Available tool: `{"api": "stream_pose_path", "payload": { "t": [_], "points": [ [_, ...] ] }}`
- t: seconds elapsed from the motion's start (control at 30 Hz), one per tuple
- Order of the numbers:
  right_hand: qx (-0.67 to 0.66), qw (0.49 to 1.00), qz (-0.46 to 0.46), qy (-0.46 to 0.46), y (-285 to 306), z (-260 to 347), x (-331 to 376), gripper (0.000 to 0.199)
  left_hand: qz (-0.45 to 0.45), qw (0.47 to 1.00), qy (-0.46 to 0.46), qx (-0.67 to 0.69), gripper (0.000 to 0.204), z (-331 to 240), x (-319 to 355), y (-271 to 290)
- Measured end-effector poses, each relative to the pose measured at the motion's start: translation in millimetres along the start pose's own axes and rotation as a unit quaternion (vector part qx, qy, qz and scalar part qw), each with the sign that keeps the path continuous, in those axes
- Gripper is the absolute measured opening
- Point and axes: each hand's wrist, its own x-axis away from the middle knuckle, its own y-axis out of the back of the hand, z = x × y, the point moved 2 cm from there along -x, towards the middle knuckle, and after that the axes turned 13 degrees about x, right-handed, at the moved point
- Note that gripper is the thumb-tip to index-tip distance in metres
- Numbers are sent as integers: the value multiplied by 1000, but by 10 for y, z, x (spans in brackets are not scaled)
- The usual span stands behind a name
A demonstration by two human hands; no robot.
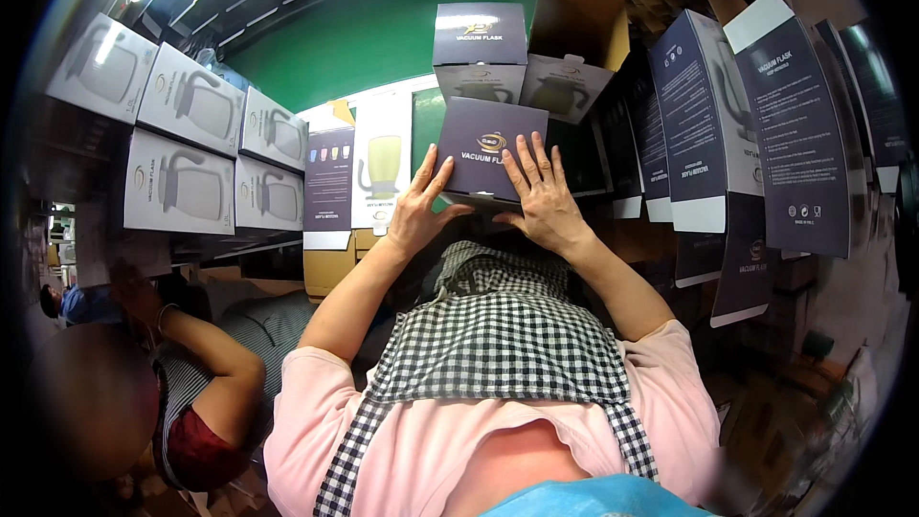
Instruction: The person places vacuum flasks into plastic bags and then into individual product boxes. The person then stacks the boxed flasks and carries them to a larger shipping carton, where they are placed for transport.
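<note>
Right in front of me stands a dark purple vacuum flask box (479,124), its closed top facing up. My left hand (419,206) rests against the box's left near edge, fingers stretched out and thumb apart. Across the right part of the top lies my right hand (548,201), flat with its fingers spread. Just behind it are another purple-topped flask box (480,48) and a grey flask box (565,91). To the left, a flattened printed carton (330,177) lies beside a white panel picturing a green jug (383,168).
Stacked white flask boxes (182,182) fill the left side. Several flattened purple cartons (799,134) stand upright on the right. An open brown cardboard box (584,0) is behind, by the green surface (354,29). Another person's arm (215,354) is at lower left.
</note>
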Motion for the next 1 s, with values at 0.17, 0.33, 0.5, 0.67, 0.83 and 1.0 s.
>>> {"api": "stream_pose_path", "payload": {
  "t": [0.17, 0.33, 0.5, 0.67, 0.83, 1.0],
  "points": [
    [-11, 998, -62, 3, 107, 144, -25, 73, -76, 989, 104, 68, 46, 17, 7, -49],
    [-122, 938, -317, 72, -246, 257, 91, 20, -94, 979, 163, 75, 35, -178, -28, -70],
    [-111, 915, -367, 122, -235, 270, 148, 14, -18, 996, -63, -56, 34, -439, -292, 92],
    [-111, 917, -370, 95, -225, 256, 97, 17, 46, 994, -76, 59, 10, -300, -308, -34],
    [-52, 949, -311, 17, -86, 334, 26, 23, -140, 987, 78, 17, 48, -9, -292, -140],
    [-88, 938, -327, 69, -120, 306, 19, 24, -73, 895, 303, 320, 76, 275, -226, -259]
  ]
}}
